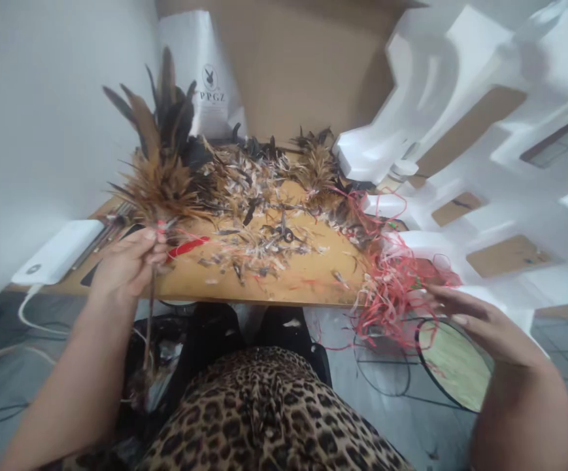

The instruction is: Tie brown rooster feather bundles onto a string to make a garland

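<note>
Feather bundle (161,173) on its stick (150,314) is upright over the table's (284,289) L side, L hand (129,261) closed round the stick just under the feathers. R hand (484,324), fingers loosely extended, is by the pink string tangle (391,288); can't tell if it grips a strand. Progress, prob.: feathers bunched, red string (161,226) at neck; loose ends w/o trim, finish unclear.

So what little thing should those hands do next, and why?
Perhaps the right hand should ease one strand free of the red string tangle: it is at the tangle's edge, the strands are snarled together, and the left hand grips the feather bundle near some red wrapping. Whether the right hand holds a strand is unclear.
</note>
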{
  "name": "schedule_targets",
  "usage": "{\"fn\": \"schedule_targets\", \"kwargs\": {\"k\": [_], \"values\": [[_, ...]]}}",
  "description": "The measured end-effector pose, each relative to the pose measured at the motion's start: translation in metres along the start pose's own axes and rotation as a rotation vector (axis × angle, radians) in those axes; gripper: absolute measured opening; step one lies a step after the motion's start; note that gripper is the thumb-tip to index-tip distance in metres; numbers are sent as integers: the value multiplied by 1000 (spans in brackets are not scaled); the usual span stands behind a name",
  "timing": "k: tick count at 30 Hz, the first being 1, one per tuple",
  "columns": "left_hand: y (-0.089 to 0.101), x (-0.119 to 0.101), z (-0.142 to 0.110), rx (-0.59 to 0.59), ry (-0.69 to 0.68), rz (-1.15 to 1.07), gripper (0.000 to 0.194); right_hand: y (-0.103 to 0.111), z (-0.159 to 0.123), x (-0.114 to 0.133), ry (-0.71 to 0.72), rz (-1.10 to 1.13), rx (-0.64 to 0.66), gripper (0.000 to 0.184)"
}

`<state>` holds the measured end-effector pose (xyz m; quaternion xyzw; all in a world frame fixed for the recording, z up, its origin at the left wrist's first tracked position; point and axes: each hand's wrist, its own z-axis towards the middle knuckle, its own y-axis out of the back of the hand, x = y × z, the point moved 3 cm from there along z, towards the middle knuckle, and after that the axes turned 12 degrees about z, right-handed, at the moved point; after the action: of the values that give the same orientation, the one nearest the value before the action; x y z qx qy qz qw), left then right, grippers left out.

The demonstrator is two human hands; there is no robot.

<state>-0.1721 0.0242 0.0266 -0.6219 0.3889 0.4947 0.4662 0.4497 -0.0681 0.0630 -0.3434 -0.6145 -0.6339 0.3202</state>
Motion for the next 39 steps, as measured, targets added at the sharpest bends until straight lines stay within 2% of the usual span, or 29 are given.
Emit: {"fn": "schedule_targets", "kwargs": {"k": [2,4,5,7,9,11,13,15,17,20,27,32,39], "values": [[-22,0,-7,21,26,-56,21,-27,15,30,107,447,147,60],[-45,2,-15,53,34,-84,16,-63,31,69,263,636,145,55],[-56,3,-20,83,34,-87,14,-89,39,88,279,632,168,46],[-75,5,-28,111,31,-84,13,-152,53,123,238,541,334,33],[-89,7,-38,139,11,-82,16,-216,64,152,221,606,440,35],[-97,8,-47,162,-4,-97,19,-270,72,172,209,760,437,38],[-100,9,-54,158,-16,-97,19,-310,76,184,224,902,446,35],[-100,11,-58,145,-29,-76,18,-337,77,188,187,979,490,32],[-98,15,-60,123,-46,-57,18,-349,78,187,145,1028,457,32],[-97,22,-60,75,-66,-55,19,-355,78,181,129,1090,345,32],[-106,36,-62,34,-92,-14,19,-362,77,168,30,1170,288,33],[-102,47,-62,-39,-143,57,20,-362,75,168,43,1109,286,31],[-87,55,-63,-141,-234,266,20,-374,70,163,133,1100,313,26]]}}
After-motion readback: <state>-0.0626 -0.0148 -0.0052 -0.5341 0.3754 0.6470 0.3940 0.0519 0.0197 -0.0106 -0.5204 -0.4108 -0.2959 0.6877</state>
